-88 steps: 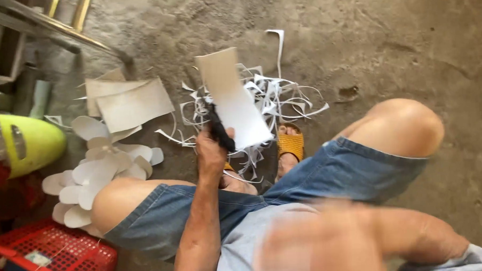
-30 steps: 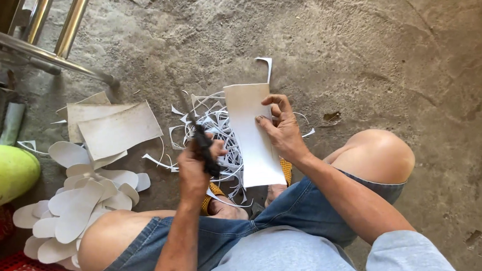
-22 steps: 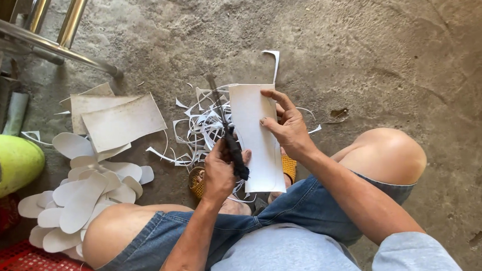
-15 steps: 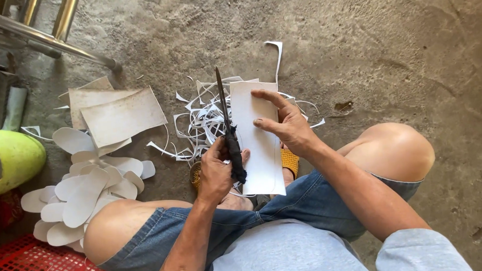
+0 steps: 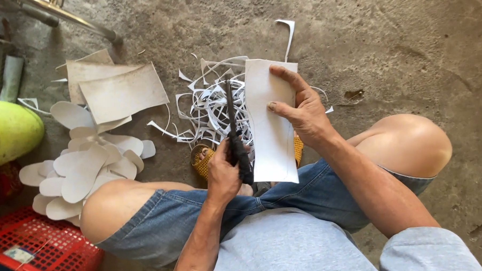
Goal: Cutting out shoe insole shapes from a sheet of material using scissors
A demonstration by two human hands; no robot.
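Left hand [image 5: 223,173] grips black scissors [image 5: 234,131] (handles hidden); right hand [image 5: 304,114] pinches white sheet [image 5: 270,129].

Left hand [image 5: 223,173] fisted, knuckles up — right hand [image 5: 301,109] pinching, thumb forward, fingers extended; both forearms raised.

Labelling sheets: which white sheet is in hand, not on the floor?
The upright white sheet pinched by the right hand, beside the scissors; the other sheets lie flat at left.

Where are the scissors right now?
In the head view the black scissors are near the centre, gripped in the left hand, blades pointing away along the left edge of the white sheet held by the right hand.
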